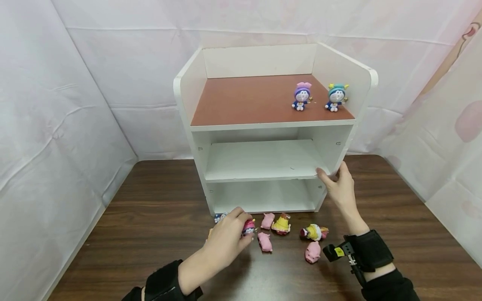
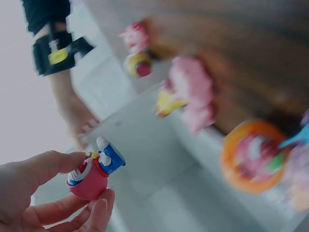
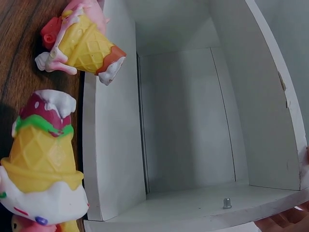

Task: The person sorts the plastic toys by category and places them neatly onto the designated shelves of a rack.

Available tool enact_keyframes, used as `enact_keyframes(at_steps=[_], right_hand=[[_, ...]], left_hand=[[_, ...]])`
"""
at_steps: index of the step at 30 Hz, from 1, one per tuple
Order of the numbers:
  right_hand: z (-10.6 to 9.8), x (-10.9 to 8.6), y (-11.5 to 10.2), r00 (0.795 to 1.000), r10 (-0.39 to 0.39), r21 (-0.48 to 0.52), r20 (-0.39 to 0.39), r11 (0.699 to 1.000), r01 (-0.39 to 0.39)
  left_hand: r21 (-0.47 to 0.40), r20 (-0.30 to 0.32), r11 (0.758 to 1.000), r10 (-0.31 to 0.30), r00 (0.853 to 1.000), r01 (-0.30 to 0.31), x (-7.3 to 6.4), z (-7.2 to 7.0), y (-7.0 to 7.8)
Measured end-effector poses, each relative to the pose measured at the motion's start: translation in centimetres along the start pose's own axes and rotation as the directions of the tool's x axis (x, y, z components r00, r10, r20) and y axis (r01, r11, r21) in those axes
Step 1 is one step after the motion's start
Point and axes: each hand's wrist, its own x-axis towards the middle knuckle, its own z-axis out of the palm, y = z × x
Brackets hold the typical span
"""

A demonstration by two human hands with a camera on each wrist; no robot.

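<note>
My left hand [image 1: 227, 236] pinches a small cat-like figurine [image 2: 91, 182] with a pink hat and a blue body between thumb and fingers, just above the table. At the right side of a white shelf unit [image 1: 260, 179], my right hand [image 1: 344, 190] holds the side panel's front edge, thumb on the inner side. Only some of its fingers show in the right wrist view. Two similar figurines stand upright on the brown top board: one with a purple hat [image 1: 301, 96], one with a teal hat [image 1: 336, 97].
Several toys lie before the shelf unit: pink pigs [image 1: 265, 242], a yellow cone figurine [image 1: 281, 224] and another cone figurine [image 1: 314, 232]. A blue-and-white figurine [image 1: 219, 217] is partly hidden by my left hand. White curtains [image 1: 56, 125] surround the wooden table [image 1: 158, 200].
</note>
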Motion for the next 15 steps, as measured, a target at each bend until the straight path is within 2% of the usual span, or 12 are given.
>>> enact_keyframes(at_steps=[9, 15], right_hand=[[0.1, 0.0, 0.0, 1.000, -0.009, -0.008, -0.013, 1.000, 0.009], [0.1, 0.1, 0.1, 1.000, 0.005, -0.023, -0.021, 1.000, -0.006]], left_hand=[[-0.035, -0.092, 0.999, 0.030, 0.995, -0.034, 1.4, -4.5, 1.9], [-0.045, -0.162, 0.996, 0.065, 0.985, -0.073, 2.8, -7.5, 2.9]])
